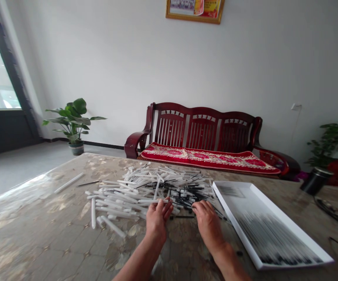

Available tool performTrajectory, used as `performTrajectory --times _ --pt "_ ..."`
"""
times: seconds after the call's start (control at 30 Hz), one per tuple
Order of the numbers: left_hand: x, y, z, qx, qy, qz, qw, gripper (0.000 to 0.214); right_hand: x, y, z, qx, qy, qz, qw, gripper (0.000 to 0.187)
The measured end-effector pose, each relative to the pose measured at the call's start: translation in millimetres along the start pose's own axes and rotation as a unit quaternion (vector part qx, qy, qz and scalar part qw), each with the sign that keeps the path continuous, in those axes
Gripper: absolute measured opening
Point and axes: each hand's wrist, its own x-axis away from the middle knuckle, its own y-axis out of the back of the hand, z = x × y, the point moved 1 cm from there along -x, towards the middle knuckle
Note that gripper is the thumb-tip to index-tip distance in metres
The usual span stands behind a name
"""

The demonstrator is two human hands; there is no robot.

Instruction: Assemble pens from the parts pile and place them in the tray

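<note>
A loose heap of white pen barrels [119, 199] lies on the table in front of my hands. Dark thin pen parts [191, 193] are mixed into its right side. My left hand [157, 218], at the near edge of the heap, is closed with thumb and fingers around a white pen barrel [150, 201]. To its right, my right hand [207, 220] is closed in a pinch beside the dark parts; what its fingertips hold is too small to make out. A thin black rod [183, 217] lies on the table between the hands.
A white shallow box [292, 216] at the right holds rows of pens with dark ends. A black cylinder [315, 181] and a cable stand beyond it. One white barrel [68, 183] and a dark rod [87, 183] lie apart at left. Behind the table is a wooden bench [202, 132].
</note>
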Motion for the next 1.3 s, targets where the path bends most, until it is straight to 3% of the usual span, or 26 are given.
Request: performTrajectory --times 0.23,0.53,0.77,0.9,1.0,1.07,1.17,1.3 --pt "-1 0.1 1 -0.005 -0.005 0.0 1.0 0.012 1 -2 -3 -0.007 0.004 -0.008 1.0 0.022" --pt "1 0.4 6 -0.065 -0.022 0.07 0.995 0.022 0 2 2 -0.011 0.003 -0.019 1.0 0.022" --pt "13 -0.9 21 -0.118 0.009 0.131 0.984 0.038 0 0 16 -0.124 -0.01 -0.03 0.992 0.027" --pt "18 -1.7 24 -0.124 0.025 0.157 0.979 0.04 4 -3 25 -0.177 0.0 -0.004 0.984 0.034" --pt "18 -2.8 18 -0.098 0.039 0.145 0.984 0.037 2 -3 22 -0.223 0.002 0.009 0.975 0.039" --pt "17 -4.0 12 -0.066 0.048 0.123 0.989 0.029 -3 1 13 -0.235 -0.038 0.013 0.971 0.039" --pt "15 -6.1 7 -0.018 0.061 0.096 0.993 0.016 -10 12 -5 -0.203 -0.121 0.07 0.969 0.029" --pt "14 -7.1 9 0.004 0.073 0.093 0.993 0.014 -13 26 -20 -0.165 -0.159 0.239 0.944 0.017"
